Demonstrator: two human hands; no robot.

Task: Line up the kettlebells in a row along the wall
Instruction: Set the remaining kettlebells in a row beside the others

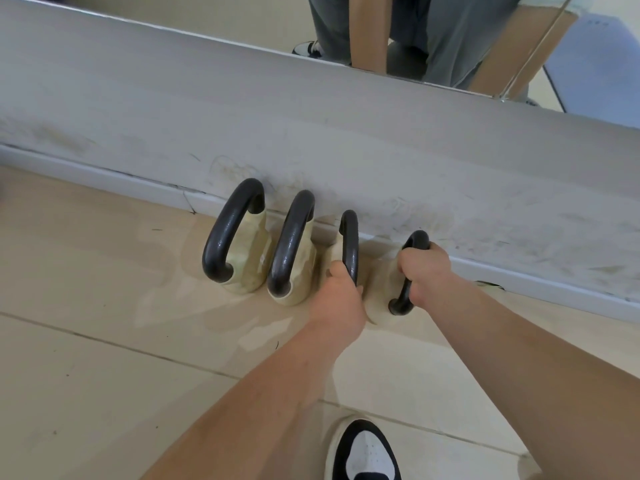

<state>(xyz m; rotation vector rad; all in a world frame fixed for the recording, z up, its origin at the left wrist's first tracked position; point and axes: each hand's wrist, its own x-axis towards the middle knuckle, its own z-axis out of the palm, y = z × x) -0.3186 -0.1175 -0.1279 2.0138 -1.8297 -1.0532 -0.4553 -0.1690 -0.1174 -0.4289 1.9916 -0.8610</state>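
Note:
Several cream kettlebells with black handles stand side by side against the wall (346, 140). The leftmost kettlebell (247, 251) and the second kettlebell (301, 271) stand free on the floor. My left hand (341, 292) grips the handle of the third kettlebell (349, 237). My right hand (424, 271) grips the handle of the rightmost kettlebell (379, 306), whose body is partly hidden behind my wrist. All sit close to the baseboard.
A white baseboard (104, 174) runs along the wall's foot. A mirror (485, 39) above the wall reflects a person's legs and arms. My black-and-white shoe (363, 452) stands on the beige tiled floor (104, 341), which stretches left of the row.

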